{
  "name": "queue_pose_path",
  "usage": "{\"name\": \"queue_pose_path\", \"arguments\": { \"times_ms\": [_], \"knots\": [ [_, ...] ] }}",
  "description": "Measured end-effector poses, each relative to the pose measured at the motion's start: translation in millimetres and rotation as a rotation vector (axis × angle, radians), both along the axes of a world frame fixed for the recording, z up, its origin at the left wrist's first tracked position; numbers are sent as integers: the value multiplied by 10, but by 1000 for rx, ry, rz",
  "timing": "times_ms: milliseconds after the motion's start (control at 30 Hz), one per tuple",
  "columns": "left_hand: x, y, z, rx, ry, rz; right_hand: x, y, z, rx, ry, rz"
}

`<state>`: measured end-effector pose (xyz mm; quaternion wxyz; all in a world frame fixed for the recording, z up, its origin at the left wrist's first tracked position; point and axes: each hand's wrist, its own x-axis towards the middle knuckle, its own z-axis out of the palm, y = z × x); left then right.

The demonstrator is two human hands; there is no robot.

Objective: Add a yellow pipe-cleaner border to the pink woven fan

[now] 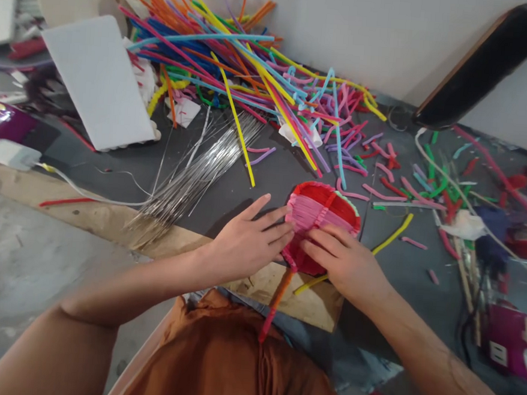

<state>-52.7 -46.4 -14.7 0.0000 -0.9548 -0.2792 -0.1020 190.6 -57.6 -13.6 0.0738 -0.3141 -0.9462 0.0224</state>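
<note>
A rounded red and pink pipe-cleaner piece [306, 208], with a pale green bit on its upper right edge, is between my hands at the front of the table. An orange and red stem [278, 301] runs down from it towards my lap. My left hand [254, 239] grips its left edge, fingertips on the rim and the uppermost finger lifted away. My right hand [347, 257] has its fingers bent over the lower right face; its thumb is hidden. A yellow pipe cleaner [391, 235] lies by my right hand, partly covered by it.
Behind lies a large heap of coloured pipe cleaners [237, 57]. Silver wires [202, 169] are bundled left of my hands. A white box-like panel [102, 84] stands at left, near a cabled white adapter [14, 155]. Cut pieces [393, 155] litter the right, below a black slab [489, 66].
</note>
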Motion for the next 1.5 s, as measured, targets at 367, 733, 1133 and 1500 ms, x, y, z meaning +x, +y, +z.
{"name": "queue_pose_path", "arguments": {
  "times_ms": [367, 733, 1133, 1500],
  "knots": [
    [48, 22, -11, 43, -23, -31, 136, 185, 130, -9, 142, 10],
    [29, 49, 58, -76, -27, 11, -65, 117, 116, 123, -117, -7],
    [-94, -9, -3, -26, -94, -127, 20, -28, 173, -64, 75, 34],
    [-69, -33, 0, -87, -69, -72, -54, -109, 29, -69, 114, 29]
  ]
}}
